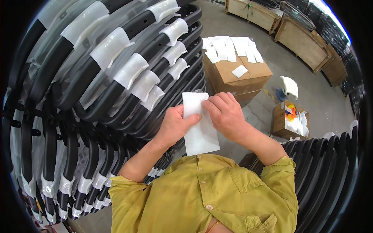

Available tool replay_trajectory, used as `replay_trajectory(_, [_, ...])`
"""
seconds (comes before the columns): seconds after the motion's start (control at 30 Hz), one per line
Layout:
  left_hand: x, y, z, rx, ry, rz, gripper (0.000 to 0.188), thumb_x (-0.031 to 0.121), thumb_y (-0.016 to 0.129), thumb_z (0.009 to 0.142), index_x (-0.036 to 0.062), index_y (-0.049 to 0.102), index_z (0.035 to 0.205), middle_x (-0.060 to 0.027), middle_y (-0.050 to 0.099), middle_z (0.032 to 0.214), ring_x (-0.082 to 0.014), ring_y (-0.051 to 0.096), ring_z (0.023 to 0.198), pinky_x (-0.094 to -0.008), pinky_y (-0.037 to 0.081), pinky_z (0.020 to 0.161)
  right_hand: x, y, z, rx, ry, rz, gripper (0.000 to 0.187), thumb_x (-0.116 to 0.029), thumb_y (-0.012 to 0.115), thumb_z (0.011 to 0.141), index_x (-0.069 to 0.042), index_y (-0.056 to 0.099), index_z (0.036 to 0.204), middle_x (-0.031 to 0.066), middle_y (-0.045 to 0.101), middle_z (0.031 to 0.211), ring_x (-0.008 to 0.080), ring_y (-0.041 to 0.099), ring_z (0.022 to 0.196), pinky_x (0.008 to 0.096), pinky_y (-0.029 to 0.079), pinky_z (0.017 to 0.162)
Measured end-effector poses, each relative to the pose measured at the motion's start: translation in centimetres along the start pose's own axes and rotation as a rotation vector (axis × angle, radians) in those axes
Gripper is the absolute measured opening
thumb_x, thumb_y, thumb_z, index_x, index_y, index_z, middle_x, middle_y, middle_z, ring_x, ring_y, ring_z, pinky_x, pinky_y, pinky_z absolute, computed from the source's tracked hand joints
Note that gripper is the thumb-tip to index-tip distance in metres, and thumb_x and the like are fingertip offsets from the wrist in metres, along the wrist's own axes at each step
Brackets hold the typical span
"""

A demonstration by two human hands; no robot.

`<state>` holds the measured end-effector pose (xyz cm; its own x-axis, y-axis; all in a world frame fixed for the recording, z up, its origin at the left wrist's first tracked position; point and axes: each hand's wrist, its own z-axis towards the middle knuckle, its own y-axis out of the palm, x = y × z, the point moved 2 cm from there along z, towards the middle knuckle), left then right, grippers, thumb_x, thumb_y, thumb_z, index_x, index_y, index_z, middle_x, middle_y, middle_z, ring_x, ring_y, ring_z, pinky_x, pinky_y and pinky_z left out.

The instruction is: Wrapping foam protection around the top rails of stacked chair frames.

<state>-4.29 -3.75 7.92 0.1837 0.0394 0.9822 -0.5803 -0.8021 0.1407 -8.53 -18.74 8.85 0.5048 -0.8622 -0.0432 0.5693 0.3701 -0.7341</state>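
Observation:
A white foam sheet [201,136] hangs upright in front of my chest, its long side running away from me. My left hand [175,123] grips its left edge, with the thumb lying across the front face. At the upper right corner, my right hand [225,114] has its fingers curled in a pinch on the sheet's edge. A small shiny strip of clear film shows at the sheet's top; whether my right fingers hold that too is hidden. Just left of my hands, black bent tube frames [149,50] are stacked, with white foam wraps [131,71] around their bars.
Beyond my hands stands a cardboard box [248,72] with several white foam sheets [225,48] laid on top. An open carton [280,120] holds white pieces and an orange-yellow item. A stool [288,88] stands behind it. More black frames [322,171] crowd my right side; wooden crates [299,42] line the back.

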Motion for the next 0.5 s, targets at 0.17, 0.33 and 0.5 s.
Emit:
replay_trajectory(0.17, [0.4, -1.3, -0.7, 0.020, 0.028, 0.186, 0.021, 0.010, 0.058, 0.076, -0.0038, 0.058, 0.092, -0.0040, 0.061, 0.082, -0.0070, 0.056, 0.073, -0.0230, 0.046, 0.065, -0.7, 0.1, 1.2, -0.020, -0.067, 0.013, 0.028, -0.001, 0.061, 0.056, -0.004, 0.052, 0.083, 0.0053, 0.050, 0.076, 0.0220, 0.048, 0.069, 0.0325, 0.038, 0.061])
replay_trajectory(0.33, [-0.2, -2.4, -0.7, -0.006, 0.017, 0.136, 0.022, 0.009, 0.058, 0.075, -0.0034, 0.057, 0.093, -0.0040, 0.061, 0.083, -0.0070, 0.056, 0.073, -0.0235, 0.046, 0.065, -0.3, 0.7, 1.7, 0.030, -0.047, 0.131, 0.023, 0.001, 0.059, 0.058, -0.004, 0.050, 0.079, 0.0054, 0.047, 0.071, 0.0227, 0.046, 0.065, 0.0333, 0.038, 0.058])
replay_trajectory(0.5, [-0.7, -3.4, -1.1, -0.014, -0.026, 0.108, 0.023, 0.007, 0.057, 0.074, -0.0029, 0.056, 0.095, -0.0045, 0.061, 0.085, -0.0078, 0.056, 0.074, -0.0238, 0.046, 0.066, 0.6, 0.2, 1.9, -0.237, 0.578, 0.838, 0.011, 0.002, 0.056, 0.070, -0.002, 0.051, 0.079, 0.0084, 0.050, 0.071, 0.0241, 0.050, 0.065, 0.0293, 0.041, 0.057])
